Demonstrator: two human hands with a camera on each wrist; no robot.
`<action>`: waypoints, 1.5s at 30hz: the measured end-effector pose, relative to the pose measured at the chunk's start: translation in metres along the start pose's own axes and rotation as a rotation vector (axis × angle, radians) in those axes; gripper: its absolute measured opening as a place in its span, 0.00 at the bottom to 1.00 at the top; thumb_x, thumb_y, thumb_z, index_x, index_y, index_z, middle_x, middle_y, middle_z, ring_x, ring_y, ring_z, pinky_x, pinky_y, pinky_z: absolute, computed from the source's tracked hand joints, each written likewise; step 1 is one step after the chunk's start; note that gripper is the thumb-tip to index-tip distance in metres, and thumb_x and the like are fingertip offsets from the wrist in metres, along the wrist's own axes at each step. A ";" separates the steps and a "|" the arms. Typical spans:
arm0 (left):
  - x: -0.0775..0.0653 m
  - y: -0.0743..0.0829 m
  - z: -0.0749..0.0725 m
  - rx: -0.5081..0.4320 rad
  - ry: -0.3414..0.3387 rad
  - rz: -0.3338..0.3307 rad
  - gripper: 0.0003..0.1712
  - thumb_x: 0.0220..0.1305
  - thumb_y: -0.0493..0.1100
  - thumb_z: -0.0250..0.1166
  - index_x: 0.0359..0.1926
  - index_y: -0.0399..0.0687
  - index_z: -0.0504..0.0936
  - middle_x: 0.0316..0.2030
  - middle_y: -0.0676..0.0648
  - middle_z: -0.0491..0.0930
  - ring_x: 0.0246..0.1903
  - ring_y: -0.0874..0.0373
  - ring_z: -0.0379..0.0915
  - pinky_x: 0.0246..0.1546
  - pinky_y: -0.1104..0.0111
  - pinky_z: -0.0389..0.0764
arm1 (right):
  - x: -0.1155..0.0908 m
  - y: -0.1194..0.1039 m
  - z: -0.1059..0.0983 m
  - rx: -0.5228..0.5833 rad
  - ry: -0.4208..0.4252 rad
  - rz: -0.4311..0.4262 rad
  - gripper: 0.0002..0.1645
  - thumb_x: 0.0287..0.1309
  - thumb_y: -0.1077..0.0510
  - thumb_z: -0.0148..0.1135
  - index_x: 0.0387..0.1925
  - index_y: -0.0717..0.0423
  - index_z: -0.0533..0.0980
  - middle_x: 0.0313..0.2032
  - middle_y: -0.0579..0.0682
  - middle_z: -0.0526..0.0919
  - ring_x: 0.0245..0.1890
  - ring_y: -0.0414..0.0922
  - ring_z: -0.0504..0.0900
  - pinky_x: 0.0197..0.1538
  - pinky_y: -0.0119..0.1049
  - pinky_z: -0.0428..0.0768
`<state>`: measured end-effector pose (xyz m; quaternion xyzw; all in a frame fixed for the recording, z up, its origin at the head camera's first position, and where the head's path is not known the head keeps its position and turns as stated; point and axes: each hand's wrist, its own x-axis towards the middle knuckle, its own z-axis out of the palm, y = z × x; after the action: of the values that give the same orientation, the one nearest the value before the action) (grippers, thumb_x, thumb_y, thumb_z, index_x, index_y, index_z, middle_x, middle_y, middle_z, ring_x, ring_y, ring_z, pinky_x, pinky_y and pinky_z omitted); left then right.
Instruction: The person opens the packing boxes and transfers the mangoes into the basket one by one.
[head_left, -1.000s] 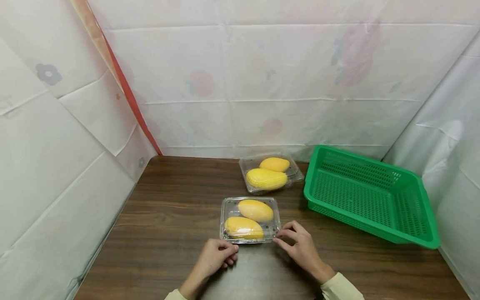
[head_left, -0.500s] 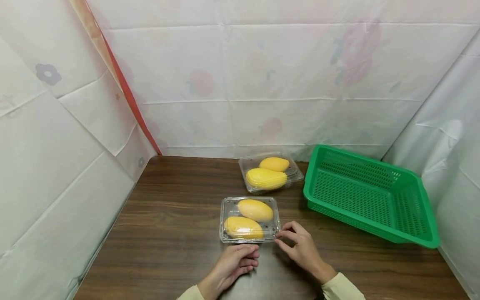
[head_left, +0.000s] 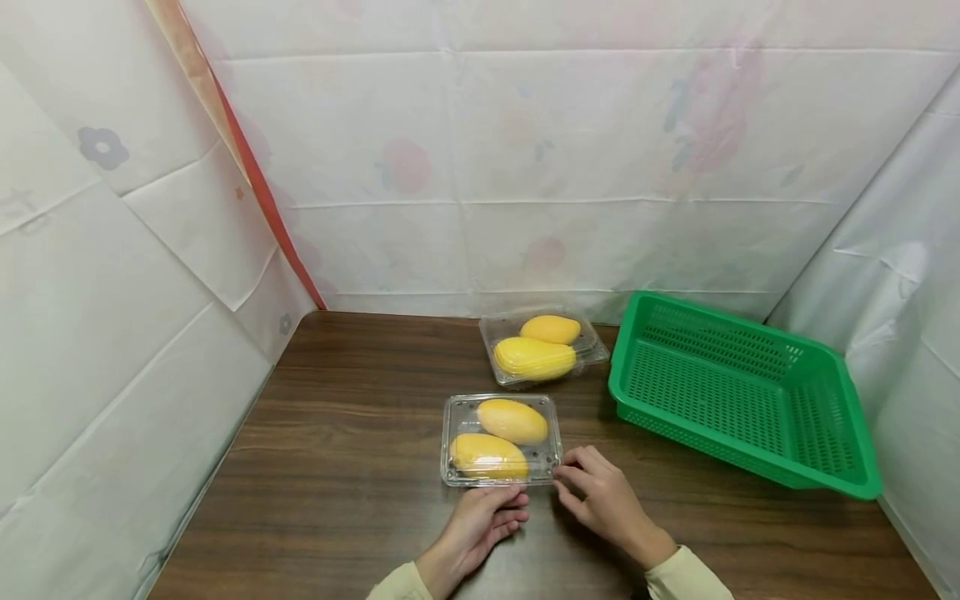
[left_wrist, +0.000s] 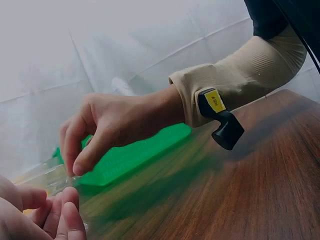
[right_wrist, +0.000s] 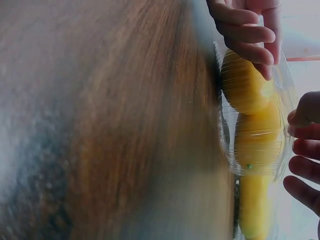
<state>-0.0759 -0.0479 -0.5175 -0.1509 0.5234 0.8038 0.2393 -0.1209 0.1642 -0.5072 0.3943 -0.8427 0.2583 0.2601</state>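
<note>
Only lettering I can spot is on a little yellow sticker (left_wrist: 215, 101), on the black gadget (left_wrist: 228, 133) at the cuff of the tan right sleeve (left_wrist: 250, 65). One short dark line, tilted, way too tiny to read for sure. Also a faint grey mark (head_left: 17, 200) on the white sheet (head_left: 142, 292) past the surface's (head_left: 337, 467) left edge, can't tell if it's writing.

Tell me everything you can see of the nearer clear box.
The clear box is rectangular and see-through, apparently thin plastic, with rounded corners and ribbed sides. It lies flat on the dark wooden table, its lid down over two yellow mangoes; whether it is latched can't be told. The right hand appears to pinch its near right corner; the left hand has fingertips at its near edge, contact unclear.
</note>
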 end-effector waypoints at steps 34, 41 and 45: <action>0.007 -0.004 0.023 -0.050 0.099 0.085 0.18 0.62 0.38 0.61 0.46 0.26 0.81 0.23 0.53 0.84 0.24 0.65 0.81 0.28 0.77 0.78 | 0.008 0.001 0.005 -0.067 -0.023 -0.193 0.20 0.69 0.56 0.48 0.28 0.58 0.83 0.31 0.46 0.81 0.30 0.40 0.77 0.34 0.32 0.77; 0.006 -0.006 0.035 -0.078 0.186 0.116 0.14 0.57 0.36 0.62 0.40 0.27 0.82 0.19 0.53 0.82 0.21 0.65 0.79 0.25 0.76 0.79 | 0.012 0.002 0.000 -0.053 -0.020 -0.231 0.22 0.70 0.56 0.45 0.28 0.58 0.82 0.30 0.46 0.80 0.30 0.40 0.77 0.35 0.32 0.76; 0.006 -0.007 0.039 -0.084 0.208 0.114 0.14 0.57 0.36 0.62 0.39 0.27 0.82 0.18 0.52 0.81 0.20 0.65 0.79 0.24 0.76 0.79 | 0.012 0.003 -0.003 -0.046 -0.015 -0.263 0.19 0.68 0.58 0.47 0.28 0.59 0.82 0.31 0.47 0.80 0.30 0.40 0.77 0.36 0.32 0.76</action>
<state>-0.0767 -0.0090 -0.5103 -0.2136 0.5190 0.8172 0.1311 -0.1296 0.1612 -0.4981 0.4971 -0.7914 0.1999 0.2945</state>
